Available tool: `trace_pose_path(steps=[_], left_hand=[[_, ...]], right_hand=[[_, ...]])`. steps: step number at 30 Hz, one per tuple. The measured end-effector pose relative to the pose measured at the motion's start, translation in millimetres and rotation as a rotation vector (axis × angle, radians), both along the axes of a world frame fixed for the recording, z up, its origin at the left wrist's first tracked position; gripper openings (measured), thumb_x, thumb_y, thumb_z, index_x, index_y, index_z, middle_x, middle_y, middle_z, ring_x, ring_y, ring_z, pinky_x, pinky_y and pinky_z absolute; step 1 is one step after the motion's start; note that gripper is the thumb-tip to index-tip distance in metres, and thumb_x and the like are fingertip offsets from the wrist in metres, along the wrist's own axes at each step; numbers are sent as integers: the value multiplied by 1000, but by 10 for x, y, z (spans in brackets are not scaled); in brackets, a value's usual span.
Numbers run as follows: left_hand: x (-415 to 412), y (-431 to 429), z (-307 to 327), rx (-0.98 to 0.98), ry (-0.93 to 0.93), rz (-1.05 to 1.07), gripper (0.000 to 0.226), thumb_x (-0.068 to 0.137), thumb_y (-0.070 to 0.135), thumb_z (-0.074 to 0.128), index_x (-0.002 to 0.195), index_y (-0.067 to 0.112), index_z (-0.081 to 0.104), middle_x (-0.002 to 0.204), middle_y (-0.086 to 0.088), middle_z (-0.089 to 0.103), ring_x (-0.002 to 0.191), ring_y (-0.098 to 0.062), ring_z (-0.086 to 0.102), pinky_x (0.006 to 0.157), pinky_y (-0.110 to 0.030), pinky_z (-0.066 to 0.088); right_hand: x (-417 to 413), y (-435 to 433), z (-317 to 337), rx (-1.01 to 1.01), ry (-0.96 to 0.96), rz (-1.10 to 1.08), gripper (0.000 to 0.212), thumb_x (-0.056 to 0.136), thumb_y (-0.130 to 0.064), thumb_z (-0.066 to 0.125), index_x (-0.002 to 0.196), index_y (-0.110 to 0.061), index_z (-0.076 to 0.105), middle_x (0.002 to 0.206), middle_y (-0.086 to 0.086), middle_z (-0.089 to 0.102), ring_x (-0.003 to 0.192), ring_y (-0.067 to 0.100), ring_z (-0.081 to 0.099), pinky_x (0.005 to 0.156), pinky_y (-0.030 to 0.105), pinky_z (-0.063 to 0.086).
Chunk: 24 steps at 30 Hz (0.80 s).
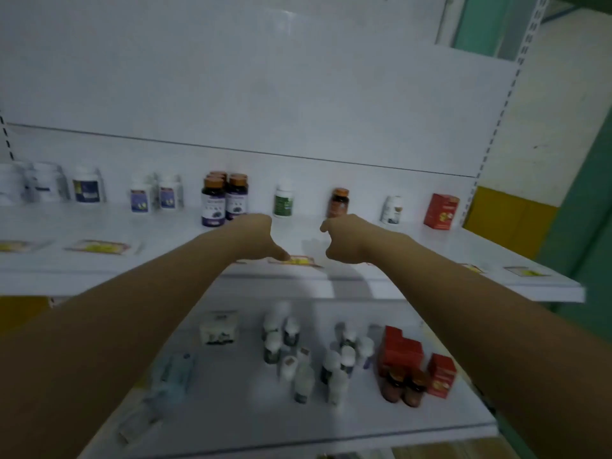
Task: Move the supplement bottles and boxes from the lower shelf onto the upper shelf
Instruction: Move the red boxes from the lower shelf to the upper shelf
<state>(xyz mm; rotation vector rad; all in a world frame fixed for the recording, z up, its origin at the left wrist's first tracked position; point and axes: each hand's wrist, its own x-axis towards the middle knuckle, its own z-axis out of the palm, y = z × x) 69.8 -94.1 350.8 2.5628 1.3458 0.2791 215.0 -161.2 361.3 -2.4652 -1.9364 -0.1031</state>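
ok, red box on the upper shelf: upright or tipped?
Upright. The red box stands on its base near the right end of the upper shelf.
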Motion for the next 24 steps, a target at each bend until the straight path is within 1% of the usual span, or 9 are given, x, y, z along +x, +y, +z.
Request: trace_pose_path(steps=[2,5,8,12,16,18,20,22,24], left_hand=[[242,-347,-58,-1,-53,-11,74,82,46,65,139,6,39,144,-12,42,128,-28,43,100,-33,38],[641,-894,-183,-6,-144,-49,71,81,43,67,138,9,41,141,-11,45,127,-26,45,98,-32,39],[1011,-1369,-328,-60,-155,-108,67,82,40,67,138,11,42,140,-9,47,126,-24,45,98,-30,38],[1384,-1726,-624,-210,-129,-154,67,83,37,68,139,13,41,141,-8,45,127,-24,45,101,-32,38],[1735,-1821,-960,-277,-61,-171,68,83,37,67,141,15,37,141,-7,45,124,-23,47,101,-32,39],[1944,-1774,-1119,-311,-24,-186,66,84,34,67,140,14,39,135,-8,50,111,-21,54,91,-29,43],[2156,-1671,-1274,-361,-6,-201,60,83,29,68,135,10,44,132,-9,52,102,-20,52,87,-28,44],[2358,-1516,-1438,-386,15,-212,52,84,23,67,130,8,49,133,-10,52,103,-18,51,87,-27,43],[2543,-1316,-1616,-409,24,-221,48,86,21,65,130,7,49,131,-9,53,105,-17,51,83,-23,40]], right_hand=[[244,-386,-55,13,-4,0,40,91,-10,44,130,-2,48,130,17,55,119,31,51,99,37,46],[637,-957,-163,0,4,-19,38,90,-12,49,128,-4,51,125,14,57,113,29,54,95,36,47],[1037,-1431,-284,-36,34,-70,37,89,-13,52,125,-4,54,123,14,58,111,28,54,93,37,48],[1488,-1842,-562,-76,128,-139,45,91,-13,51,135,-9,47,134,11,52,121,26,50,96,31,43],[1887,-2013,-914,-132,193,-183,50,92,-14,52,140,-11,41,142,10,46,129,25,44,101,29,39],[2094,-2012,-1082,-159,205,-207,51,92,-15,51,141,-11,40,142,10,46,129,24,44,100,29,40],[2297,-1958,-1244,-183,221,-232,51,92,-14,50,141,-10,39,142,11,45,129,25,45,100,30,41],[2495,-1855,-1420,-220,231,-249,49,93,-15,48,141,-8,40,142,12,46,128,26,46,101,31,42],[2683,-1721,-1578,-249,237,-263,45,92,-13,48,136,-4,45,139,14,48,126,28,46,103,34,42]])
